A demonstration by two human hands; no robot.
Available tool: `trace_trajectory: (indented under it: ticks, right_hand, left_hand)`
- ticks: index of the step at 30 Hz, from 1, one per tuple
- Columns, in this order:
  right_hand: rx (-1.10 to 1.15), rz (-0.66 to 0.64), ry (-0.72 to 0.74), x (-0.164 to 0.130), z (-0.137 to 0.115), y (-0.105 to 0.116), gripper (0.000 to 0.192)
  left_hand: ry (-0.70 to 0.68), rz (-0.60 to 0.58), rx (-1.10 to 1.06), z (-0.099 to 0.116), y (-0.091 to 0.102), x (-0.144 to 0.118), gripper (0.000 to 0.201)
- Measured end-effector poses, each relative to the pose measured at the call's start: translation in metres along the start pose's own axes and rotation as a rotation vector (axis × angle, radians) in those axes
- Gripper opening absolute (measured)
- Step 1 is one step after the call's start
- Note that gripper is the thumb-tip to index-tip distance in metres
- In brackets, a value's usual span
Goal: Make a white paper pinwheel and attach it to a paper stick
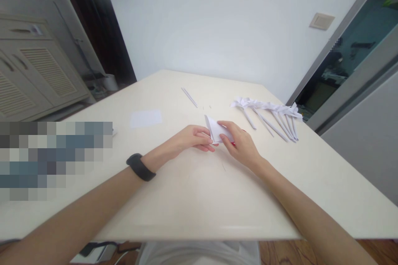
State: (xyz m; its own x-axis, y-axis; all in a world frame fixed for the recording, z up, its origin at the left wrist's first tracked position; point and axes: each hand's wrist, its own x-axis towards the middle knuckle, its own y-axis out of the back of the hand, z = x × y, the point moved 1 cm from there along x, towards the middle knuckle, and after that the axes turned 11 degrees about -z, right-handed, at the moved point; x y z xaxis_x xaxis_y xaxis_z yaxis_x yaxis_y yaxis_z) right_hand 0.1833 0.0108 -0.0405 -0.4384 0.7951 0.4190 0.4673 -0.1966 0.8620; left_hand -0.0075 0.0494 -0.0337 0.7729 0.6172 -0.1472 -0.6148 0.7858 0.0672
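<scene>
A folded piece of white paper (215, 129), pointed at its upper left, is held just above the table in front of me. My right hand (241, 140) grips its right side, thumb in front and forefinger along the top. Bits of something red show around that hand, too covered to name. At the paper's lower left corner, my left hand (199, 137) has its fingers curled loosely and pinches the edge. A black band (141, 167) circles my left wrist.
White paper flowers with rolled stems (270, 109) lie in a row at the right. A flat paper sheet (146, 118) is at the left, and thin paper sticks (189, 97) lie farther back. Small scraps dot the white table (199, 203). A wall (211, 25) stands behind it.
</scene>
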Motion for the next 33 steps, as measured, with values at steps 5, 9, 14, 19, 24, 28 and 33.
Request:
trace_trajectory:
  ticks: [5, 9, 14, 19, 24, 28, 33]
  right_hand:
    - [0.005, 0.002, 0.008, 0.000, 0.000, -0.001, 0.035]
    - [0.004, 0.002, 0.009, 0.000, -0.001, -0.001, 0.035]
    - [0.003, 0.007, 0.010, 0.000, -0.002, -0.002, 0.035]
    - [0.005, 0.000, 0.016, 0.000, -0.004, -0.001, 0.036]
    - [0.007, 0.013, 0.022, 0.000, -0.005, 0.001, 0.035]
    - [0.015, 0.007, 0.025, 0.000, -0.005, 0.000, 0.035]
    - [0.024, 0.001, 0.027, -0.001, -0.005, 0.000, 0.036]
  left_hand:
    - [0.008, 0.007, -0.005, 0.002, -0.002, -0.001, 0.025]
    - [0.006, 0.004, -0.008, 0.003, -0.002, -0.001, 0.022]
    - [-0.010, -0.005, -0.008, 0.003, -0.002, -0.002, 0.021]
    - [-0.018, -0.015, 0.006, 0.003, -0.002, -0.002, 0.020]
    - [-0.029, -0.037, 0.009, 0.002, 0.000, -0.002, 0.022]
    - [-0.015, -0.047, 0.000, 0.005, 0.000, -0.003, 0.021]
    - [0.004, -0.056, -0.003, 0.012, -0.002, -0.006, 0.020]
